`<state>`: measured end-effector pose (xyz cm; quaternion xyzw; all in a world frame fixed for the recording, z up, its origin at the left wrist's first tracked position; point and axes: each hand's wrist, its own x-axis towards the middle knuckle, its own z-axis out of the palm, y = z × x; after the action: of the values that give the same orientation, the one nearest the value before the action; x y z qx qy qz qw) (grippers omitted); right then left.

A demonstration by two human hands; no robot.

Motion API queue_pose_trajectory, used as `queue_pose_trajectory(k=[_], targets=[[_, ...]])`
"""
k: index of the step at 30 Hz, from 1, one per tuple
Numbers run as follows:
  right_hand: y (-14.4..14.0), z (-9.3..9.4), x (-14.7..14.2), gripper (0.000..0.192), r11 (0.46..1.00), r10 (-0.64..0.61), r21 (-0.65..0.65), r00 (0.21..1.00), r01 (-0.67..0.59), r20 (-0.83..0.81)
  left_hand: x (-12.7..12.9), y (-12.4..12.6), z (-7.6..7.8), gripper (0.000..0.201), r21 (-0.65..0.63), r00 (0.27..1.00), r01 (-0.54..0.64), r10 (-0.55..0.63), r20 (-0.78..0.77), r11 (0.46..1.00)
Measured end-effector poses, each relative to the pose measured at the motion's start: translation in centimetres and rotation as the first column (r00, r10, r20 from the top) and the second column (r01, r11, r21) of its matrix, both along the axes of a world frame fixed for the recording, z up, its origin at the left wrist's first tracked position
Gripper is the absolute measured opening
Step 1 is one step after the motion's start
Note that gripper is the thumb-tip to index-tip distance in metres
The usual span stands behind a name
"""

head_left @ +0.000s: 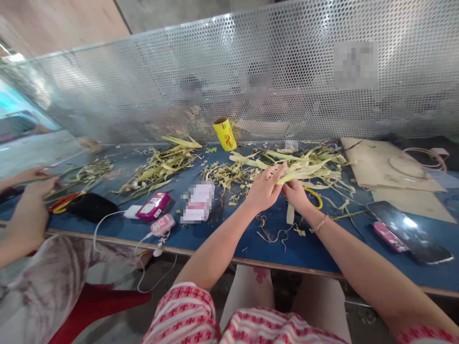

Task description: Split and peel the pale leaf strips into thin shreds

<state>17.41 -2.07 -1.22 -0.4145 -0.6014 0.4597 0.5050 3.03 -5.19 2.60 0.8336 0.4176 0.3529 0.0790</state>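
My left hand point(265, 188) is closed around the end of a pale yellow-green bundle of dried leaf strips point(304, 170), thumb and fingers pinching it. My right hand point(297, 195) meets it just below, its fingers closed at the same end of the strips and partly hidden. Beside my right wrist shows a yellow loop point(314, 198), like a scissor handle; I cannot tell whether the hand touches it. More dried stalks point(328, 160) lie in a heap behind my hands. Short cut bits point(229, 177) are scattered left of them, and thin curly scraps point(278, 234) lie in front.
A yellow cardboard tube point(225, 134) stands tilted by the perforated metal panel point(150, 81). On the blue table are a phone point(412, 231), cardboard point(380, 165), magenta device point(153, 206), pink charger point(162, 224) and another stalk heap point(161, 165). A co-worker's hands point(38, 184) are at far left.
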Motion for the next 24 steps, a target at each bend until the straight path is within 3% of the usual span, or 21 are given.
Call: queue_pose_trajectory(k=[2, 5, 12, 15, 18, 21, 24], targets=[[-0.2, 0.2, -0.1, 0.023, 0.995, -0.049, 0.087, 0.999, 0.047, 0.015, 0.0, -0.4, 0.6, 0.055, 0.084, 0.99, -0.04, 0.051, -0.133, 0.996], [-0.6, 0.6, -0.1, 0.018, 0.99, -0.017, 0.139, 1.0, 0.017, -0.002, -0.1, -0.8, 1.4, 0.056, 0.179, 0.964, -0.036, 0.081, -0.255, 0.983], [-0.1, -0.3, -0.5, 0.03, 0.993, -0.063, 0.107, 0.997, 0.058, 0.05, -1.5, 0.0, 3.5, 0.052, 0.181, 0.962, 0.028, 0.023, -0.273, 0.983], [0.5, -0.8, -0.6, 0.032, 0.994, -0.059, 0.09, 0.997, 0.054, 0.054, -2.0, 1.1, 3.9, 0.044, 0.086, 0.987, -0.062, 0.075, -0.146, 0.994], [0.9, -0.9, -0.4, 0.032, 0.993, -0.087, 0.091, 0.994, 0.081, 0.069, -2.1, 2.2, 3.3, 0.031, -0.097, 0.991, -0.129, 0.132, 0.033, 0.987], [1.1, -0.7, -0.3, 0.03, 0.986, -0.138, 0.107, 0.985, 0.127, 0.1, -1.7, 2.8, 1.5, 0.043, -0.352, 0.952, -0.107, 0.198, 0.233, 0.93], [0.9, -0.6, -0.5, 0.029, 0.984, -0.152, 0.112, 0.981, 0.139, 0.12, -1.1, 3.0, -0.8, 0.048, -0.489, 0.86, -0.029, 0.271, 0.432, 0.872]])
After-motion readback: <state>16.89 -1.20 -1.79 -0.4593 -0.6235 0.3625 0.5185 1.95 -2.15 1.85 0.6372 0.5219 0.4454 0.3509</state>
